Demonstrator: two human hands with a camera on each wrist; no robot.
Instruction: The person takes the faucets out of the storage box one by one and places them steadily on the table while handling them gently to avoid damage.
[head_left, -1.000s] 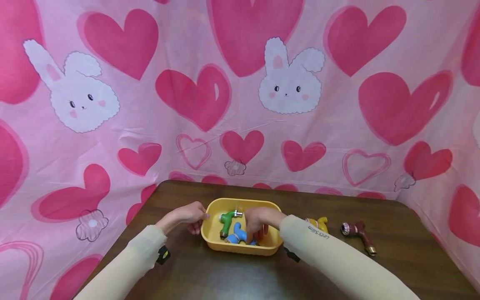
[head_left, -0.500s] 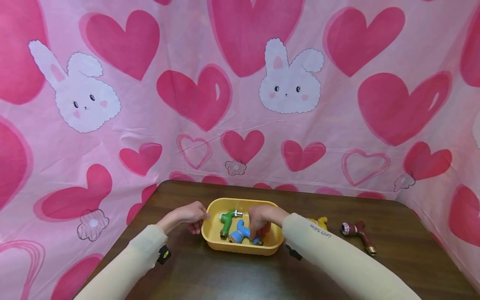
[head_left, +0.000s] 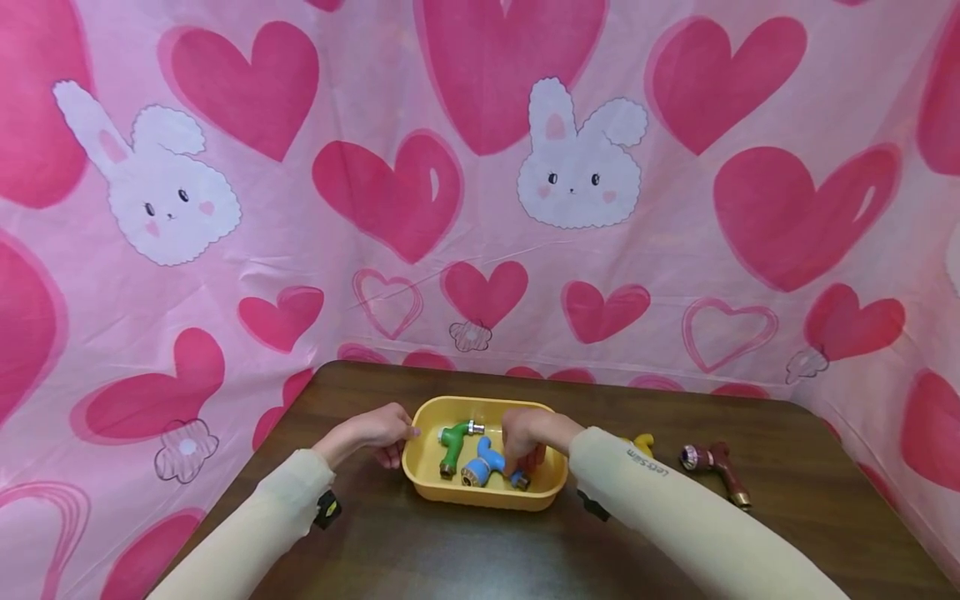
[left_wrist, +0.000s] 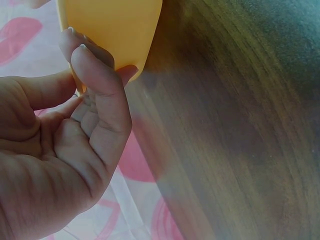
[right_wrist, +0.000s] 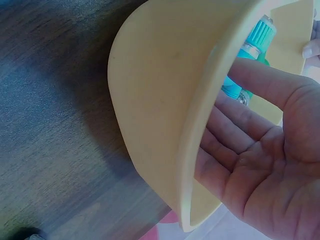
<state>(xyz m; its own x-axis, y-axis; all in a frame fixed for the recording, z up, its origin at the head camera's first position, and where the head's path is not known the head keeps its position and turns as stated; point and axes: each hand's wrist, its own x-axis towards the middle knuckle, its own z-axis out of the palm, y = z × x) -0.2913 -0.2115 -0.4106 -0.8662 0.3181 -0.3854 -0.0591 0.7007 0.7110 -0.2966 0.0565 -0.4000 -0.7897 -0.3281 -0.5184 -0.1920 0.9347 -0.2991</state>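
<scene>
A yellow plastic basin [head_left: 487, 499] sits on the table, and my left hand [head_left: 384, 432] pinches its left rim between thumb and curled fingers. In the left wrist view the basin wall [left_wrist: 122, 30] shows between those fingers. My right hand [head_left: 528, 437] reaches down into the basin's right half. It holds a blue faucet [head_left: 477, 470] there with thumb and fingers, partly covering the faucet's middle. Seen from the right wrist, the ribbed end of the blue faucet [right_wrist: 262, 34] sticks out beyond the thumb. A green faucet [head_left: 452, 443] lies in the basin's left half, untouched.
To the right of the basin, a yellow faucet [head_left: 643, 445] lies partly behind the right sleeve. Farther right is a dark red faucet [head_left: 718, 468] with a metal end. A pink cloth [head_left: 480, 208] with hearts and rabbits hangs behind the brown wooden table [head_left: 420, 550].
My right hand has shifted slightly right within the basin, and the blue faucet has slid and turned a little with it. The left hand and basin stay in place.
</scene>
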